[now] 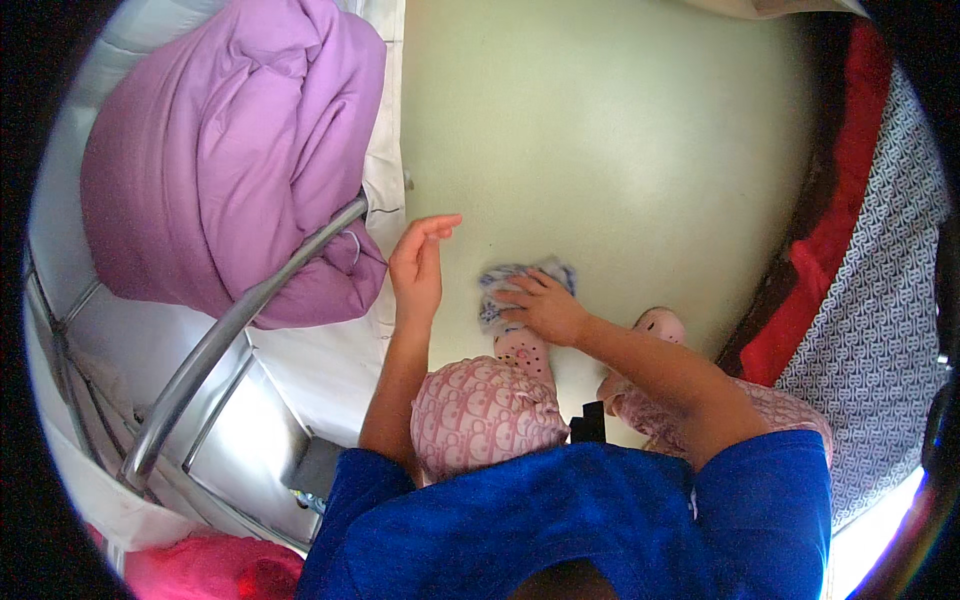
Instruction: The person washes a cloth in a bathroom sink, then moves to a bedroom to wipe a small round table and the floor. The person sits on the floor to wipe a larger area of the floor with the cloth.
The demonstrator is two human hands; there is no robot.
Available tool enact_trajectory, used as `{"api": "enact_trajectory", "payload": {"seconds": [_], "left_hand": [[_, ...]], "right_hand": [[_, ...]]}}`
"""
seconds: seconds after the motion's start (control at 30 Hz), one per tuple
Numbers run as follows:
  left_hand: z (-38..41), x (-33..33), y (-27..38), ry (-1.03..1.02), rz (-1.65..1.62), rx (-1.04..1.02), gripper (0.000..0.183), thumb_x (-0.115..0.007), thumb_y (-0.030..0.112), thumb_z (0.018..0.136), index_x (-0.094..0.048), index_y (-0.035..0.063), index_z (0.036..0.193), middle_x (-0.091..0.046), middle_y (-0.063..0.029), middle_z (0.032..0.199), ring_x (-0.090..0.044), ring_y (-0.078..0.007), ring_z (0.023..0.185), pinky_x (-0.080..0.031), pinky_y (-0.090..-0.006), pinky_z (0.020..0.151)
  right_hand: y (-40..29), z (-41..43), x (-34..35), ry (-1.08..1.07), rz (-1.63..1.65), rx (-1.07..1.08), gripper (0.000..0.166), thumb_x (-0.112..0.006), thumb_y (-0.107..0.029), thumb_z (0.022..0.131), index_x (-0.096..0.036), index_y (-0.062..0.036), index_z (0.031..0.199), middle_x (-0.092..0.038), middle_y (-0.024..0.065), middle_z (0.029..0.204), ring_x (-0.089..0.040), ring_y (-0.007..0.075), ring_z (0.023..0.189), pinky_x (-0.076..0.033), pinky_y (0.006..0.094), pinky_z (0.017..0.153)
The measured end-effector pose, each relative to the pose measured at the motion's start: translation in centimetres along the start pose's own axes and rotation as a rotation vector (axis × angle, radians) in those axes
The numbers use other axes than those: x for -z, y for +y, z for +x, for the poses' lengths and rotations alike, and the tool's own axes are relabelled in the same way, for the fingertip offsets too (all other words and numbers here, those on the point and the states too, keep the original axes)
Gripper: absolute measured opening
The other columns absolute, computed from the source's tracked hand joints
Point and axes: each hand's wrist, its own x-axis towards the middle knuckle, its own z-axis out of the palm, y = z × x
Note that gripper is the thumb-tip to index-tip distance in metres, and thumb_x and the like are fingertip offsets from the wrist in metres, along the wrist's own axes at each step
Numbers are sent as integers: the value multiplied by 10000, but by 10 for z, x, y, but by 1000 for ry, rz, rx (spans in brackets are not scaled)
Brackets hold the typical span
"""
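Note:
My right hand [546, 306] lies palm down with spread fingers on a blue-and-white patterned cloth [499, 285], which it presses against the pale green floor [600, 172]. The cloth is slightly blurred, and part of it is hidden under the palm. Just behind it is the toe of a pink clog [523, 352] with holes, worn on one foot. My left hand [420, 262] is raised, holding nothing, its fingers bent to the right and the thumb apart from them. It is beside the white sheet edge [384, 225] on the left.
A bundled purple duvet [232, 165] fills the upper left. Next to it, a curved metal rail [240, 315] slants down toward the lower left. Red fabric [817, 285] and a patterned grey cloth [870, 315] hang along the right. A second pink clog [661, 324] is right of the cloth.

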Motion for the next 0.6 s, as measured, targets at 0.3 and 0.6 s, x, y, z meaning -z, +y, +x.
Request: {"api": "enact_trajectory", "payload": {"seconds": [0.3, 0.6], "left_hand": [[83, -86, 2, -326, 986, 27, 884, -784, 269, 674, -308, 165, 1412, -120, -190, 1499, -277, -323, 1330, -373, -456, 928], [83, -107, -12, -282, 1126, -16, 1232, -867, 354, 512, -106, 210, 1471, -1, -206, 1513, -201, -351, 1360, -365, -516, 919]], "right_hand": [[150, -84, 228, 371, 279, -871, 602, -586, -160, 788, -403, -71, 1355, -454, 154, 1352, -407, 245, 1262, -317, 348, 1055], [36, -46, 72, 338, -266, -571, 816, -790, -298, 600, -437, -259, 1334, -207, 133, 1494, -242, 363, 1346, -187, 574, 1071]]}}
